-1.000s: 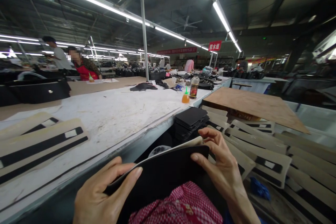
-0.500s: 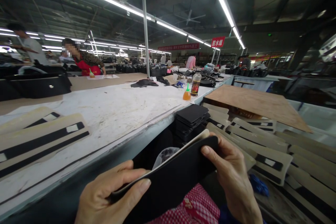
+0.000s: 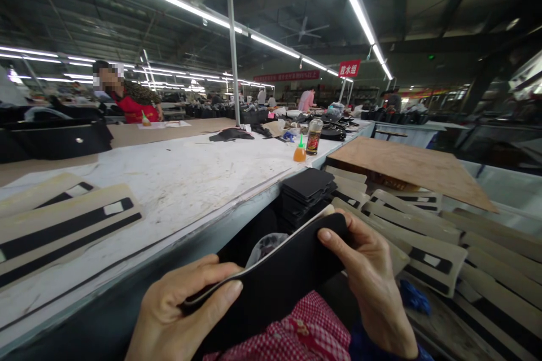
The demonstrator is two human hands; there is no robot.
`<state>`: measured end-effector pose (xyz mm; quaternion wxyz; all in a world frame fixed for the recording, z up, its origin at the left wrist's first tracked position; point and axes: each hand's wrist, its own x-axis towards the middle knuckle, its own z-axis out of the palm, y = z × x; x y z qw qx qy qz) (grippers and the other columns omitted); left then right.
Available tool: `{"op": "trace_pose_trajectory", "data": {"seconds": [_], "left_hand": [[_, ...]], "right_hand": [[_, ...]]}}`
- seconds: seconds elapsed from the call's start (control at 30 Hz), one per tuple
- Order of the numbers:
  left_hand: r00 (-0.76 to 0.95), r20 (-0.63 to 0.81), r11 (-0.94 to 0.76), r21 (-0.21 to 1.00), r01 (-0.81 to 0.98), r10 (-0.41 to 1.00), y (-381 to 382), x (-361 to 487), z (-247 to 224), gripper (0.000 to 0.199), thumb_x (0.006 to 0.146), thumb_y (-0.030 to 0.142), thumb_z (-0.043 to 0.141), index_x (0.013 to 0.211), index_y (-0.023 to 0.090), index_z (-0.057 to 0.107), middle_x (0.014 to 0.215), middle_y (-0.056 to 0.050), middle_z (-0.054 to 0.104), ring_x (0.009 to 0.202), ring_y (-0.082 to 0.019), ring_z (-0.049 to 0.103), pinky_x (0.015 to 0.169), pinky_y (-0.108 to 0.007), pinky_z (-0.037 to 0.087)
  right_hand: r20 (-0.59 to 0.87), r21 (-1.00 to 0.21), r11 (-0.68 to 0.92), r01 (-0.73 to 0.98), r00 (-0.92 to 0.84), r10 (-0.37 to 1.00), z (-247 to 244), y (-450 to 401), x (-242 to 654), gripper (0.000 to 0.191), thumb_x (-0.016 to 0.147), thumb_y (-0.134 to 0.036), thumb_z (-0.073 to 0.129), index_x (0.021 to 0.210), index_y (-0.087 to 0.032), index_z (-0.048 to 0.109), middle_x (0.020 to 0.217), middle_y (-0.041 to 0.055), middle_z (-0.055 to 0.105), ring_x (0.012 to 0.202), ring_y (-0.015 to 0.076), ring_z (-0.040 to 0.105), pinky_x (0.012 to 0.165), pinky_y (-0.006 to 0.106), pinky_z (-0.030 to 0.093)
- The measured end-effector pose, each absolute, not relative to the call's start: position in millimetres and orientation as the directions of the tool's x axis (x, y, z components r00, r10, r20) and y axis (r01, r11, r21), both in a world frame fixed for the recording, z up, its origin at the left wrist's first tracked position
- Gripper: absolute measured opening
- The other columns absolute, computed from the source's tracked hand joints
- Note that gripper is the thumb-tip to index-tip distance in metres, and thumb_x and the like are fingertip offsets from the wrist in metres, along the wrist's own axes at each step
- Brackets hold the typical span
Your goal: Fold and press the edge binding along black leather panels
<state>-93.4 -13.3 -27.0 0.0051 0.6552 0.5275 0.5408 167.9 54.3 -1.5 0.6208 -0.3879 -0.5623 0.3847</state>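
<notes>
Between my two hands I hold a black panel (image 3: 279,271) with a pale backing layer along its upper edge; it looks like leather or a similar sheet. My left hand (image 3: 182,304) pinches its left end, thumb on the black face and fingers behind. At the right end my right hand (image 3: 366,268) grips the upper corner, its thumb pressed on the black face. The panel is tilted, right end higher, above a red checked cloth (image 3: 296,330) on my lap. Behind it shows part of a clear plastic bag (image 3: 265,248).
Beige panels with black strips (image 3: 432,259) lie spread at right; similar ones (image 3: 71,231) rest on the white worktable (image 3: 178,180). A stack of black pieces (image 3: 307,186) stands beside the table edge. A glue bottle (image 3: 300,152) and a taller bottle (image 3: 314,138) stand nearby. A co-worker (image 3: 131,101) is across.
Both hands keep their grip on the black panel, whose right end has shifted slightly left. The view has moved a little. A second person at far left is now mostly out of sight.
</notes>
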Motion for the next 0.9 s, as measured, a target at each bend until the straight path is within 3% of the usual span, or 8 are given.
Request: {"op": "trace_pose_trajectory", "data": {"seconds": [0.1, 0.2, 0.4, 0.7, 0.9], "left_hand": [[0.077, 0.717, -0.551, 0.458, 0.697, 0.693, -8, -93, -12, 0.009, 0.091, 0.037, 0.072, 0.092, 0.031, 0.079, 0.083, 0.003, 0.079, 0.075, -0.013, 0.078, 0.064, -0.011, 0.059], [0.201, 0.722, -0.622, 0.379, 0.685, 0.662, -5, -85, 1, 0.010, 0.095, 0.020, 0.062, 0.090, 0.027, 0.068, 0.081, 0.004, 0.068, 0.072, -0.009, 0.069, 0.069, -0.013, 0.056], [0.168, 0.754, -0.615, 0.363, 0.700, 0.636, -7, -63, -1, 0.018, 0.098, 0.011, 0.051, 0.107, 0.024, 0.061, 0.090, 0.001, 0.065, 0.078, -0.008, 0.069, 0.073, -0.013, 0.054], [0.139, 0.759, -0.663, 0.445, 0.602, 0.636, -15, -56, 1, 0.019, 0.096, 0.014, 0.062, 0.106, 0.028, 0.070, 0.081, 0.006, 0.068, 0.067, -0.007, 0.068, 0.063, -0.012, 0.055], [0.166, 0.781, -0.686, 0.400, 0.608, 0.602, -9, -56, -4, 0.023, 0.094, 0.013, 0.066, 0.110, 0.029, 0.072, 0.085, 0.006, 0.075, 0.069, -0.009, 0.072, 0.066, -0.015, 0.058]], "right_hand": [[0.467, -0.884, 0.466, 0.036, 0.107, 0.878, 5, 49, 167, 0.029, 0.077, -0.036, 0.084, 0.063, -0.020, 0.064, 0.073, -0.0010, 0.061, 0.063, 0.0138, 0.052, 0.054, 0.024, 0.041], [0.532, -0.846, 0.519, 0.124, 0.111, 0.840, 11, 43, 165, 0.027, 0.080, -0.034, 0.082, 0.064, -0.021, 0.065, 0.075, -0.0005, 0.064, 0.063, 0.0149, 0.053, 0.055, 0.026, 0.042], [0.582, -0.807, 0.556, 0.197, 0.110, 0.806, 5, 42, 172, 0.028, 0.081, -0.038, 0.082, 0.065, -0.021, 0.066, 0.073, -0.0003, 0.064, 0.061, 0.0152, 0.053, 0.054, 0.026, 0.042], [0.436, -0.897, 0.439, -0.043, 0.070, 0.897, 3, 49, 175, 0.031, 0.075, -0.038, 0.086, 0.063, -0.020, 0.065, 0.072, -0.0009, 0.061, 0.061, 0.0133, 0.051, 0.052, 0.023, 0.041], [0.365, -0.927, 0.368, -0.075, 0.044, 0.930, 5, 52, 175, 0.031, 0.072, -0.042, 0.088, 0.066, -0.019, 0.068, 0.067, -0.0017, 0.055, 0.060, 0.0132, 0.049, 0.052, 0.023, 0.044]]}}
